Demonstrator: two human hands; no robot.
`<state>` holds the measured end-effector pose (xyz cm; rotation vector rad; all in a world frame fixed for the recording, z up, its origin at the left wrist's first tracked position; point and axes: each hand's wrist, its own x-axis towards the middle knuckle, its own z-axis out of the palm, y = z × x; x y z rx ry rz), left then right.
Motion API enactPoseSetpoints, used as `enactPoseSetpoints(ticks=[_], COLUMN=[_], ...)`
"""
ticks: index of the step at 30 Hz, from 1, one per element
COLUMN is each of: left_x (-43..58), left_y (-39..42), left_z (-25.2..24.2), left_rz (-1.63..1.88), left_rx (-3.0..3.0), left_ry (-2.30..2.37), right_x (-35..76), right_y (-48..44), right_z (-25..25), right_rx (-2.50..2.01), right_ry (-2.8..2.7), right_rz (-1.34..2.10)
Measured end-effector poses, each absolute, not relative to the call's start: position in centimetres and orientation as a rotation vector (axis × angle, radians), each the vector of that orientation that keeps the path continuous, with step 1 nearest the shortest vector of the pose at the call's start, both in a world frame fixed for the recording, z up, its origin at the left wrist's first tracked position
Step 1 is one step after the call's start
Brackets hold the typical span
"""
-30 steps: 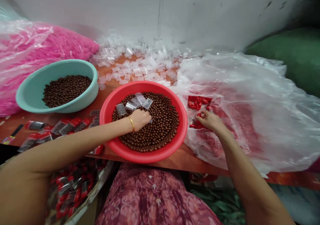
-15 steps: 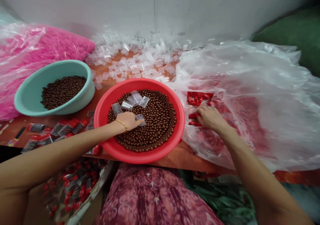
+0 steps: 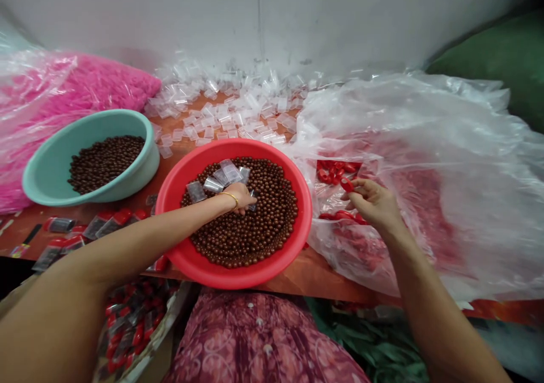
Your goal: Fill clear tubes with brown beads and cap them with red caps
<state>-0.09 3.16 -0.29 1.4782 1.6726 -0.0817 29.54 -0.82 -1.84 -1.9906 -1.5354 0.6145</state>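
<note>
2 hands are working around the red basin: the left hand is resting inside it on the brown beads, fingers closing on a clear pouch, while the right hand, just beyond its right rim, is pinching a red cap, long axis slanting toward the basin. An orange tabletop is carrying the basin; a white wall is rising behind it

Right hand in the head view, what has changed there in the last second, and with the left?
The right hand rose off the red pieces in the plastic sack and now pinches one red piece. The left hand stayed on the beads in the red basin, keeping a small clear bag.
</note>
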Motion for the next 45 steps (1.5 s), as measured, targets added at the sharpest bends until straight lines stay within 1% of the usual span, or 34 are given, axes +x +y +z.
enactPoseSetpoints(ticks=[3,6,9,13,15,20,25,31,36,40,42,45], left_x=[0.9,1.1,0.3,-1.4,-2.1,-2.6,-2.6,-2.7,-2.3,-2.2,-2.2,-2.2], left_y=[4.1,3.9,3.4,2.8,2.4,0.3,-1.0,-0.8,-1.2,-1.4,-1.4,-1.4], left_z=[-1.4,-1.8,-1.5,-1.1,-0.8,0.5,1.5,1.9,2.2,2.4,2.5,2.6], left_rz=[0.073,0.266,0.442,0.772,0.854,0.906,0.809,0.747,0.798,0.876,0.907,0.88], left_rx=[1.47,1.438,1.419,1.273,1.207,1.05,0.971,1.062,1.235,1.31,1.31,1.269], left_ry=[1.681,1.62,1.518,1.173,0.999,0.797,0.762,0.814,0.808,0.875,0.89,0.855], right_x=[27.7,26.1,25.0,23.5,22.2,18.1,14.8,14.3,14.4,14.2,14.1,13.8], right_y=[-1.3,-1.8,-2.2,-2.5,-2.6,-2.3,-1.3,-0.6,-1.4,-2.1,-2.3,-2.5], right_z=[-0.8,0.5,1.4,2.1,2.5,3.6,3.6,2.8,2.7,2.3,2.2,2.1], right_rx=[-1.665,-1.498,-1.424,-1.287,-1.231,-1.143,-1.104,-1.12,-1.101,-1.132,-1.143,-1.129], right_ry=[-1.229,-1.127,-1.134,-1.195,-1.252,-1.399,-1.552,-1.538,-1.707,-1.625,-1.576,-1.542], right_rz=[0.9,0.971,1.028,1.173,1.2,1.147,1.065,1.222,1.047,0.913,0.937,1.108])
